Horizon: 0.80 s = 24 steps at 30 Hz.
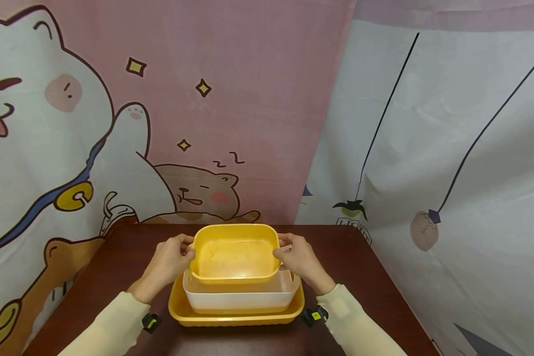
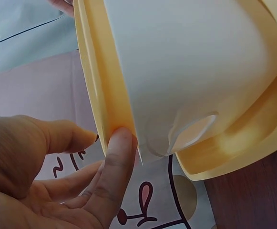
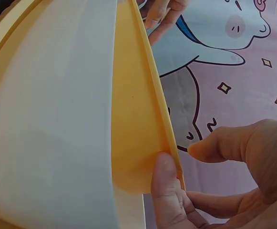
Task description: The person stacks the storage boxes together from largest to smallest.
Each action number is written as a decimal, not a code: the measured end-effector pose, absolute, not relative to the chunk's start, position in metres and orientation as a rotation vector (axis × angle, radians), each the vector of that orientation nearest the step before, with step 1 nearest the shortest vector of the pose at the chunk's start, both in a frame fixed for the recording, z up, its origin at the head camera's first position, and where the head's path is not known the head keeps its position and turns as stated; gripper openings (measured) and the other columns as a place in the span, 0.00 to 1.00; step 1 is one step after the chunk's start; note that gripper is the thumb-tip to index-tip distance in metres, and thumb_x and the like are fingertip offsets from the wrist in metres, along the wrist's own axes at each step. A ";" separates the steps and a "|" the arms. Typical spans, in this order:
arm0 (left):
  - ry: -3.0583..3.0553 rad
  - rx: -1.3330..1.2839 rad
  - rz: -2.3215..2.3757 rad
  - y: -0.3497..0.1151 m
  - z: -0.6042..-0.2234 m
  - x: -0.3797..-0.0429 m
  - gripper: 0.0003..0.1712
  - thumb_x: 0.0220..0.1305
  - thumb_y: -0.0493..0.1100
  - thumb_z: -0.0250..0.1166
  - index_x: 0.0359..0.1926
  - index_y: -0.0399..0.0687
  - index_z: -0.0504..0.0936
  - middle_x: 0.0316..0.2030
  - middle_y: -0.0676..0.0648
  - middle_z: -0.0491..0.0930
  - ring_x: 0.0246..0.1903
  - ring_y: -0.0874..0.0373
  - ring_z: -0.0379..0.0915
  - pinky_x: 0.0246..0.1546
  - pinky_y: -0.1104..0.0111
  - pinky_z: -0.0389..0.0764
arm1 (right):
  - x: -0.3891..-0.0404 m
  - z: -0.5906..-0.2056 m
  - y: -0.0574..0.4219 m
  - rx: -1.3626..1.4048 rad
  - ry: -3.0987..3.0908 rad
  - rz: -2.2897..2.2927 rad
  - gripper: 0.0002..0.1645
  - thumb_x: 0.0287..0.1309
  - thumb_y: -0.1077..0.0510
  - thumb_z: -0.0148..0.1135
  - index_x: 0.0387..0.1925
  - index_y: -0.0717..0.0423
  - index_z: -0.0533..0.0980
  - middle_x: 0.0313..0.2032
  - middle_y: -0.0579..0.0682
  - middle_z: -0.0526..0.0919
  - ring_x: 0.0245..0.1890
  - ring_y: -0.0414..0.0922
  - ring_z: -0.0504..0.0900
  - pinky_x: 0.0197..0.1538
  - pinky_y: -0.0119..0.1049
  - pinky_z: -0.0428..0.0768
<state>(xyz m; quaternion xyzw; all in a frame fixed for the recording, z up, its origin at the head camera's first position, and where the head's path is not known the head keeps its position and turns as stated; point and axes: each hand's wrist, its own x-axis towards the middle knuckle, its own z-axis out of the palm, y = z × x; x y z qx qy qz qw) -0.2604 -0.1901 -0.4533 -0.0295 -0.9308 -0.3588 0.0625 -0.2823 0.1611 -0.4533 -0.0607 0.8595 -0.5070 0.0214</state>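
A small yellow bin (image 1: 233,254) is held up by its two ends, tipped so that its inside faces me. My left hand (image 1: 171,259) pinches its left end between thumb and fingers. At the opposite end, the rim is pinched by my right hand (image 1: 304,262). Just below it, a white bin (image 1: 242,300) with a slot-shaped handle hole stands inside a larger yellow tray (image 1: 236,321). From the left wrist, the white bin (image 2: 195,62) hides much of the small yellow bin (image 2: 114,81). The right wrist view shows fingertips against the small bin's underside (image 3: 133,109).
The dark red-brown table (image 1: 351,277) carries the stack near its middle. Behind it hangs a pink cloth (image 1: 249,99) printed with cartoon animals, and a pale cloth (image 1: 471,123) hangs along the right side.
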 end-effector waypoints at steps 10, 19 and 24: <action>-2.840 -0.087 -1.092 -0.190 -0.455 -0.260 0.25 0.80 0.37 0.72 0.70 0.26 0.84 0.44 0.36 0.91 0.29 0.56 0.80 0.28 0.72 0.85 | -0.282 -0.455 0.159 -0.157 2.650 -1.517 0.37 0.78 0.59 0.72 0.82 0.65 0.75 0.62 0.63 0.87 0.53 0.58 0.95 0.45 0.45 0.98; -2.868 -0.104 -1.063 -0.188 -0.454 -0.261 0.25 0.81 0.39 0.70 0.69 0.25 0.85 0.48 0.32 0.93 0.27 0.56 0.80 0.26 0.72 0.83 | -0.283 -0.460 0.162 -0.168 2.642 -1.486 0.31 0.80 0.57 0.71 0.75 0.70 0.79 0.63 0.63 0.89 0.53 0.57 0.96 0.45 0.46 0.98; -2.872 -0.120 -1.041 -0.184 -0.454 -0.262 0.25 0.81 0.40 0.70 0.69 0.24 0.86 0.48 0.32 0.94 0.24 0.57 0.78 0.24 0.72 0.79 | -0.283 -0.459 0.163 -0.141 2.660 -1.459 0.31 0.82 0.55 0.69 0.74 0.71 0.79 0.65 0.64 0.89 0.53 0.57 0.95 0.46 0.46 0.98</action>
